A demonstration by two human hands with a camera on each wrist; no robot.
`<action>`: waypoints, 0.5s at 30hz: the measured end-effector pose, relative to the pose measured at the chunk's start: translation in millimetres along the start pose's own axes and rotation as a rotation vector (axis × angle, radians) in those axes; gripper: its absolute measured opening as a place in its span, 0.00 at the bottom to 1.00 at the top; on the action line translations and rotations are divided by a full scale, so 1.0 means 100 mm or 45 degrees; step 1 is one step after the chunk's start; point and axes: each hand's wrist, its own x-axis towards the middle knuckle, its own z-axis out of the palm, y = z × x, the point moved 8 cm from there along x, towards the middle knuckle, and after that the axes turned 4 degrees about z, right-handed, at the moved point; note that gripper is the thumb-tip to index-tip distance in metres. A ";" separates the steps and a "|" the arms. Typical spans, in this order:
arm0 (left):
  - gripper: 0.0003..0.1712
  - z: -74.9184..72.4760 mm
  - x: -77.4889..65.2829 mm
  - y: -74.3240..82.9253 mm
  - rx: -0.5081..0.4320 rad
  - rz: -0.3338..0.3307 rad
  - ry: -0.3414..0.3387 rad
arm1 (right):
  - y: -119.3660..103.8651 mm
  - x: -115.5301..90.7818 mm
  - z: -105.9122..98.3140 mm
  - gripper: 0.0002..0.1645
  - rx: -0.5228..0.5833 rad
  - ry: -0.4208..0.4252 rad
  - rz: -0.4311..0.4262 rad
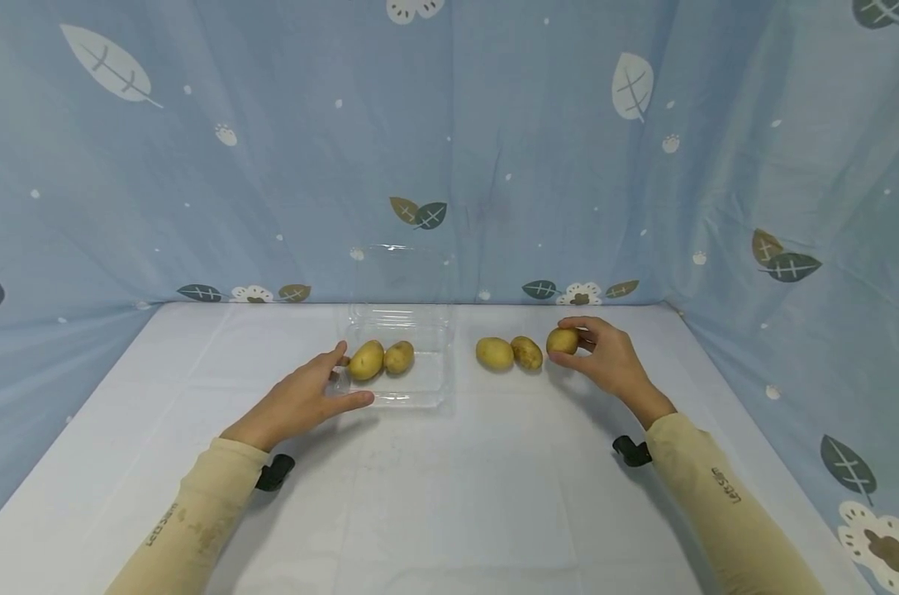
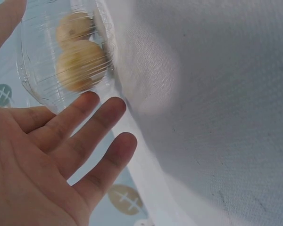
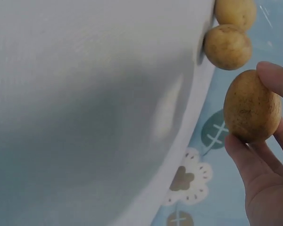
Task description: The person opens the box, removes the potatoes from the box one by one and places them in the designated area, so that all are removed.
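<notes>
Head view: clear plastic clamshell tray, lid raised, held two yellow-brown potatoes. Left hand rested at its near-left corner, fingers straight and spread. Right hand pinched a small yellow potato above the white table; two loose potatoes lay just beside.

Left wrist view: straight fingers touched the tray wall.

Right wrist view: fingertips and thumb gripped the potato.

Judged: two placed, three left.
</notes>
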 end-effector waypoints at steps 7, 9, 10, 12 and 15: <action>0.66 0.00 -0.02 0.00 -0.009 0.001 0.005 | 0.08 0.03 0.05 0.33 -0.055 -0.041 0.039; 0.66 0.00 -0.02 0.00 -0.014 0.000 0.006 | 0.09 0.04 0.07 0.33 -0.066 -0.054 0.048; 0.66 0.00 -0.02 -0.01 -0.017 0.000 0.007 | 0.10 0.04 0.08 0.33 -0.072 -0.061 0.055; 0.67 0.01 -0.01 -0.01 -0.019 0.000 0.007 | 0.12 0.04 0.09 0.32 -0.081 -0.078 0.071; 0.67 0.00 -0.01 -0.01 -0.016 0.003 0.009 | 0.14 0.03 0.11 0.33 -0.084 -0.102 0.084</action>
